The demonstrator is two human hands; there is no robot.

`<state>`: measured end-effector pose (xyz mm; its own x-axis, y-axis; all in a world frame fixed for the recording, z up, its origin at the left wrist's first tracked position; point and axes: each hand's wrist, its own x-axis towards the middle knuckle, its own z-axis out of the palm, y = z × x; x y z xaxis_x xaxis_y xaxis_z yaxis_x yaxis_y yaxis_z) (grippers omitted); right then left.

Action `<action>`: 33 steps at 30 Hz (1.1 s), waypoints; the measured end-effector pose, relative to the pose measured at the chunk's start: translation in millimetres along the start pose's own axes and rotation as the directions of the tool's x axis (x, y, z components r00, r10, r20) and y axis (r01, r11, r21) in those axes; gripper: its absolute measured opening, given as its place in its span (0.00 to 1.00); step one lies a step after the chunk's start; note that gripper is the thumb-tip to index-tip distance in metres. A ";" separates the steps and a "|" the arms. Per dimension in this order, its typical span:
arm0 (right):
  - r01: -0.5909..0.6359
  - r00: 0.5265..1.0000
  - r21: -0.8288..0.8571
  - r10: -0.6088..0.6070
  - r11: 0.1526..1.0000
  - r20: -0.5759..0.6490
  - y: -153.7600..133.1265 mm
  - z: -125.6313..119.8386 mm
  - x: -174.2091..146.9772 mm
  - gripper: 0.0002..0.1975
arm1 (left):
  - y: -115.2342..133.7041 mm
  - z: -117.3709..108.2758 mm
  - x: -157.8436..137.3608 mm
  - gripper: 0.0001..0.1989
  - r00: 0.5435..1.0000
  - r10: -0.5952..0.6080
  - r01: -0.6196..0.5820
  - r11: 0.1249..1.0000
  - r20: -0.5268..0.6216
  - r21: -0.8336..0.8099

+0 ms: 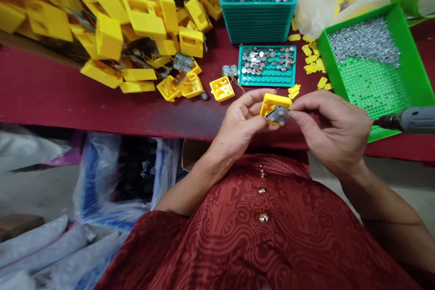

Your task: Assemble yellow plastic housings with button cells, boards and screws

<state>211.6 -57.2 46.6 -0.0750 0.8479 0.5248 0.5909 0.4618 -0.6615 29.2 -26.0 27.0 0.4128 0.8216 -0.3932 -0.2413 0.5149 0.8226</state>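
Between the thumb and fingers of my left hand (241,122) is a small yellow plastic housing (276,99), its open side turned up. My right hand (331,122) pinches the edge of a small circuit board (278,114), which sits tilted at the mouth of the housing. Just beyond my hands lies a teal tray (267,82) with rows of silver button cells (256,56). Left of that tray rests another open yellow housing (222,89), wired to a small board (230,70). Small yellow plastic pieces (294,90) lie close to my right fingertips.
A heap of yellow housings (142,13) covers the back left. Stacked teal trays (258,22) stand behind. At right, a green basket (416,70) holds many screws (365,41), with an electric screwdriver (416,120) over its near edge. A plastic-lined blue crate (86,176) stands below the table.
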 end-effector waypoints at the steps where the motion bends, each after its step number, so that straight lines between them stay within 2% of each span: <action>1: 0.011 1.000 -0.018 -0.010 1.000 0.013 1.1 -0.3 0.1 0.06 | -0.5 0.1 0.4 0.27 1.000 0.004 -0.004 1.000 -0.003 -0.006; 7: 0.102 0.993 -0.051 -0.099 0.993 0.063 6.9 -3.3 2.7 0.08 | -1.7 0.5 0.5 0.26 0.999 0.009 -0.009 1.000 0.030 -0.022; 17: 0.153 0.957 -0.113 -0.118 0.982 0.266 9.5 -11.0 10.7 0.09 | -4.7 -0.9 -0.6 0.28 0.994 0.034 -0.035 0.999 0.104 0.009; 22: 0.186 0.962 -0.208 -0.135 0.960 0.238 12.8 -9.3 13.5 0.10 | -5.1 -0.5 -3.5 0.25 0.995 0.022 -0.025 0.999 0.093 0.029; 25: 0.236 0.954 -0.173 -0.195 0.956 0.226 18.6 -6.2 11.1 0.08 | -6.2 -1.4 -3.0 0.24 0.998 0.011 -0.015 0.998 0.065 0.064; 28: 0.220 0.966 -0.133 -0.198 0.966 0.164 23.5 -2.4 5.2 0.07 | -8.0 -2.7 -0.9 0.23 0.999 0.004 -0.006 0.998 0.036 0.062; 33: 0.200 0.977 -0.187 -0.182 0.962 0.109 24.3 0.4 -3.6 0.06 | -7.4 -0.5 -0.3 0.23 0.999 -0.033 0.033 0.999 0.024 0.035</action>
<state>225.9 -48.9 28.5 -0.2687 0.7729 0.5748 0.7037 0.5650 -0.4308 30.4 -30.0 20.8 0.4418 0.7977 -0.4104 -0.1968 0.5325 0.8232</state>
